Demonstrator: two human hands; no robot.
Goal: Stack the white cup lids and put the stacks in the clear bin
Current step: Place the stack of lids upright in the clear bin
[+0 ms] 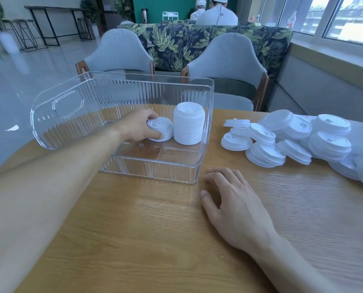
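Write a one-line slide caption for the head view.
Left hand sets a short stack of white plastic lids beside a taller stack inside the clear ribbed bin.

left hand: fingers curled, gripping | right hand: flat, relaxed

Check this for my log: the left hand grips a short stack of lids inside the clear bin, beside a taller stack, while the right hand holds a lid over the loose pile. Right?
Not quite. The head view shows the right hand resting flat on the table, holding nothing, apart from the loose pile. The rest stands: the left hand grips the short stack in the clear bin, beside the taller stack.
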